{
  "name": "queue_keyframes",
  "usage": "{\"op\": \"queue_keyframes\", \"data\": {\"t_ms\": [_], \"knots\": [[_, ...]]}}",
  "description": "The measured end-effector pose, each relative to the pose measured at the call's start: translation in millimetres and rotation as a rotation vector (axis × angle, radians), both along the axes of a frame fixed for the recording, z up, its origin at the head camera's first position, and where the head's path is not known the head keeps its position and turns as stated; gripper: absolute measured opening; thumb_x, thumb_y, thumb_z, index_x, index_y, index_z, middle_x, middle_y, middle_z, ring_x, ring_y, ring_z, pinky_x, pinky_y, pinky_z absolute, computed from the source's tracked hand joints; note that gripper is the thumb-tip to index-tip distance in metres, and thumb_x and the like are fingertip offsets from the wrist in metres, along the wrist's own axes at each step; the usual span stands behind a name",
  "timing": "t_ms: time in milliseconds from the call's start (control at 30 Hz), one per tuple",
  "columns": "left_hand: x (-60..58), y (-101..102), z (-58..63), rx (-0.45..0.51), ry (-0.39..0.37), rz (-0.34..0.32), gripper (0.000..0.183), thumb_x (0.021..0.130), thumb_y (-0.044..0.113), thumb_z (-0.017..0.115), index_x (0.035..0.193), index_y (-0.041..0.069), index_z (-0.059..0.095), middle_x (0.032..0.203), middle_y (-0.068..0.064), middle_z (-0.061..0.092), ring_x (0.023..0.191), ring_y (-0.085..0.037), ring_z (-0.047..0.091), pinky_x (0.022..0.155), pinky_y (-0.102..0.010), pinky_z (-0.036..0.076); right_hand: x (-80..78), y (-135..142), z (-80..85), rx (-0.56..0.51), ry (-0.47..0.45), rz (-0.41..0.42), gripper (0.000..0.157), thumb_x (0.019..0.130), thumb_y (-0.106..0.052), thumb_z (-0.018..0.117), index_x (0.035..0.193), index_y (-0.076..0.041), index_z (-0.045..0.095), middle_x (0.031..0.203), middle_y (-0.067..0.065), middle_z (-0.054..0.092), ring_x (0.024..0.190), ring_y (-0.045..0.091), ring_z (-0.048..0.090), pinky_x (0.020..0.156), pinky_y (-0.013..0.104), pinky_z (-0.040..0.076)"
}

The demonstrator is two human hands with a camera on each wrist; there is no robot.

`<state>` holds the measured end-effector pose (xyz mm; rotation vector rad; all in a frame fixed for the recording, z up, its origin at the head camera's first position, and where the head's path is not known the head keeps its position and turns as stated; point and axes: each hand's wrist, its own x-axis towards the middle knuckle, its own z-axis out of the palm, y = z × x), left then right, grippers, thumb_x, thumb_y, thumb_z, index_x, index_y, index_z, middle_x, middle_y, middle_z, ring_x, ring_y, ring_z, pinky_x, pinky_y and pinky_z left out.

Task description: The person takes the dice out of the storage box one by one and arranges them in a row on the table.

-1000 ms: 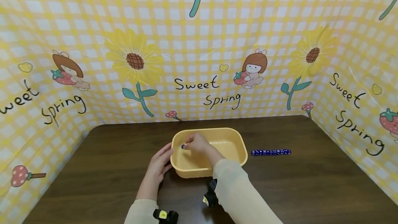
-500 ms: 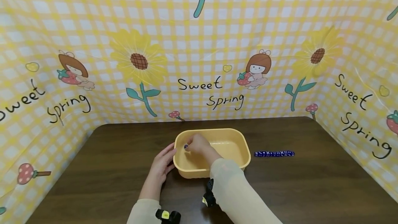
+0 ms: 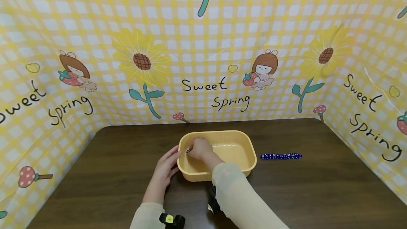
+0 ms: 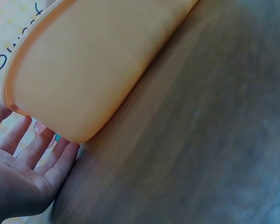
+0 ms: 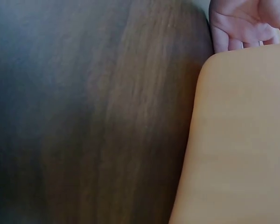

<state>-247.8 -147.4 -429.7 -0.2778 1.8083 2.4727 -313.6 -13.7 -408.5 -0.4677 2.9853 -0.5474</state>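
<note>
A yellow rectangular basin (image 3: pixel 233 151) stands on the dark wooden table. My left hand (image 3: pixel 166 165) rests its fingers against the basin's left end, and the left wrist view has these fingers (image 4: pixel 35 151) fairly straight at the outer wall. Inside the basin, near its left end, my right hand (image 3: pixel 201 148) pinches a small blue die with white pips (image 3: pixel 188 151), mostly covered by the fingertips. The right wrist view shows the basin's front wall (image 5: pixel 242 140) and the left hand beyond it; the right hand's fingers are hidden there.
To the right of the basin lies a straight row of blue dice (image 3: pixel 281 156) with white pips. A yellow checked cloth (image 3: pixel 203 56) hangs behind the table (image 3: pixel 318 186) and along both sides. Black cameras sit on both wrists.
My right hand has turned slightly and lowered a little at the basin's left end, with the die now more covered. The left hand stays at the wall. The head view has shifted slightly.
</note>
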Motion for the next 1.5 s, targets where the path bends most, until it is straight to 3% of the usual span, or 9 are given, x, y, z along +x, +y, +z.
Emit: {"op": "queue_keyframes", "data": {"t_ms": [333, 700, 767, 1067, 1367, 1500], "knots": [[-2.2, 3.1, 0.2, -0.007, -0.004, -0.009, 0.046, 0.083, 0.017, 0.056, 0.126, 0.006, 0.044, 0.121, -0.014, 0.047, 0.107, -0.027, 0.046, 0.076, -0.036, 0.041, 3.3, 3.2, -3.0, 0.003, 0.055, 0.068, 0.007, 0.068, -0.03, 0.068, 0.067, -0.024, 0.064, 0.069, -0.009, 0.053, 0.078, 0.018, 0.047, 0.063, 0.028, 0.037], [-1.8, 6.7, 1.6, -0.013, -0.007, -0.018, 0.046, 0.084, 0.017, 0.055, 0.127, 0.006, 0.044, 0.124, -0.015, 0.045, 0.107, -0.026, 0.045, 0.077, -0.036, 0.041, 5.6, 7.5, 0.4, -0.011, 0.034, 0.088, 0.004, 0.068, -0.025, 0.068, 0.07, -0.022, 0.066, 0.068, -0.01, 0.054, 0.081, 0.018, 0.048, 0.067, 0.029, 0.038], [-1.6, 7.0, 1.5, -0.015, -0.006, -0.016, 0.046, 0.083, 0.018, 0.056, 0.126, 0.006, 0.044, 0.123, -0.014, 0.046, 0.107, -0.026, 0.046, 0.076, -0.035, 0.041, 3.1, 9.1, -1.9, -0.03, 0.05, 0.116, 0.003, 0.067, -0.024, 0.067, 0.068, -0.023, 0.065, 0.066, -0.011, 0.054, 0.077, 0.017, 0.049, 0.065, 0.028, 0.039], [-1.8, 7.3, 1.4, -0.024, -0.006, -0.02, 0.048, 0.082, 0.018, 0.058, 0.126, 0.006, 0.044, 0.121, -0.012, 0.048, 0.105, -0.023, 0.048, 0.077, -0.036, 0.041, 4.1, 13.5, 7.1, -0.05, -0.031, 0.134, 0.007, 0.071, -0.021, 0.066, 0.078, -0.018, 0.068, 0.071, -0.011, 0.057, 0.067, 0.01, 0.049, 0.061, 0.023, 0.039], [-1.5, 1.9, 0.7, -0.025, -0.003, -0.021, 0.05, 0.082, 0.019, 0.058, 0.127, 0.006, 0.043, 0.122, -0.011, 0.048, 0.103, -0.021, 0.049, 0.077, -0.035, 0.041, 4.1, 30.0, 21.6, -0.212, -0.018, 0.189, 0.01, 0.075, -0.019, 0.064, 0.083, -0.014, 0.068, 0.085, -0.005, 0.063, 0.083, 0.01, 0.054, 0.074, 0.024, 0.04], [-0.5, 0.0, -0.6, -0.02, -0.007, -0.018, 0.049, 0.083, 0.017, 0.057, 0.128, 0.006, 0.042, 0.123, -0.013, 0.046, 0.106, -0.024, 0.047, 0.077, -0.035, 0.04, 6.3, 40.5, 31.1, -0.25, 0.015, 0.232, 0.01, 0.076, -0.018, 0.064, 0.083, -0.012, 0.067, 0.083, -0.004, 0.064, 0.084, 0.013, 0.055, 0.073, 0.026, 0.041]]}}
